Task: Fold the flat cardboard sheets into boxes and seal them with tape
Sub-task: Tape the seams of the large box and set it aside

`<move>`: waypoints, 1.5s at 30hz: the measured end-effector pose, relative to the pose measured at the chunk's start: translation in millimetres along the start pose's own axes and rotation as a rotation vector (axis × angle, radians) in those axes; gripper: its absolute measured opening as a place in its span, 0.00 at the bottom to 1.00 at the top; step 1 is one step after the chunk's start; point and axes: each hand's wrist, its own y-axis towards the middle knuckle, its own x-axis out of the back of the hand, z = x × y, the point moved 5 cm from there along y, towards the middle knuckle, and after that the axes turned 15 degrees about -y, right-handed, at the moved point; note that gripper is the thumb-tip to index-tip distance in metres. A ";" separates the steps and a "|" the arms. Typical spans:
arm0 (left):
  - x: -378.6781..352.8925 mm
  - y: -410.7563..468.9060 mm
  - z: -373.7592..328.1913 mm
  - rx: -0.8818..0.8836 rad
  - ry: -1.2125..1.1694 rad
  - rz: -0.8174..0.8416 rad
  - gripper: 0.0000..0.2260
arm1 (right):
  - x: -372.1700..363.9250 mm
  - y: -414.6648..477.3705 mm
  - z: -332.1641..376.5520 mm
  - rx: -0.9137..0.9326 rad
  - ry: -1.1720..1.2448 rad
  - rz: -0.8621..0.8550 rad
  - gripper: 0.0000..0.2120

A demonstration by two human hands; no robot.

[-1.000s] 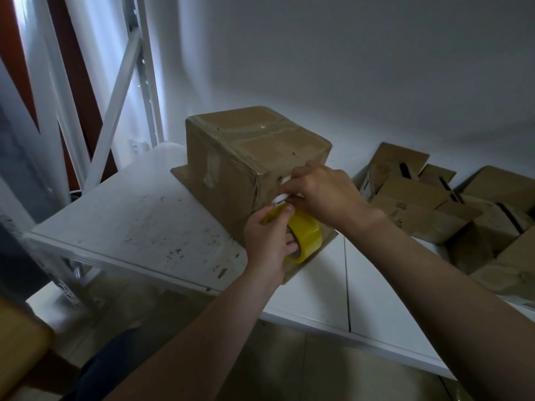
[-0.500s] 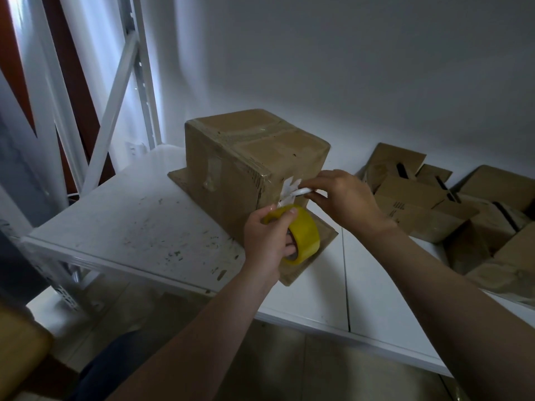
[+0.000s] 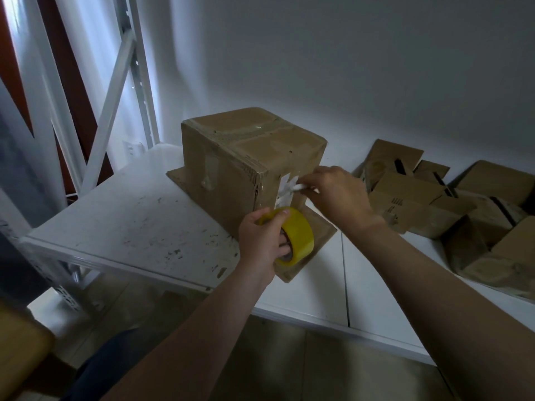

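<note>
A brown cardboard box (image 3: 249,169) stands in the middle of the frame on a white table (image 3: 130,221). Its top flaps are closed, and glossy tape runs across the top and down the side facing left. The box sits on a flat cardboard sheet (image 3: 318,237) whose corners stick out at the box's left and lower right.

The left hand (image 3: 263,241), just below the centre of the frame, grips a yellow tape roll (image 3: 298,235). Its fingers are curled into the core and its thumb lies over the outer rim. The roll is held against the lower near corner of the box, above the sheet.

The right hand (image 3: 335,195), right of centre, has its fingers curled and pinches a small white object (image 3: 299,187). The object's tip touches a torn white patch (image 3: 285,191) on the box's right-facing side. I cannot tell what the object is.

On the right side of the frame, a pile of folded cardboard boxes (image 3: 434,204) lies on the table against the pale wall, well apart from the box. A white metal frame (image 3: 115,82) with a slanted brace stands in the upper left.
</note>
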 end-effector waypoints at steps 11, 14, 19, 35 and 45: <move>4.5 -1.7 8.3 0.005 0.189 0.013 0.20 | -31.1 -63.9 -41.4 -0.284 0.182 0.200 0.10; 3.1 -2.9 12.4 -0.040 0.311 0.039 0.21 | -53.0 -102.6 -57.0 -0.362 0.212 0.352 0.12; -4.8 -1.9 22.9 -0.168 0.614 0.091 0.19 | -81.7 -161.4 -80.3 -0.403 0.030 0.453 0.11; -33.1 -11.7 60.6 -0.124 0.836 0.346 0.15 | -54.1 -145.1 -72.9 -0.483 0.650 0.253 0.08; -25.0 -33.0 48.3 -0.189 0.848 0.468 0.15 | -34.4 -114.1 -43.1 -0.403 1.118 0.389 0.03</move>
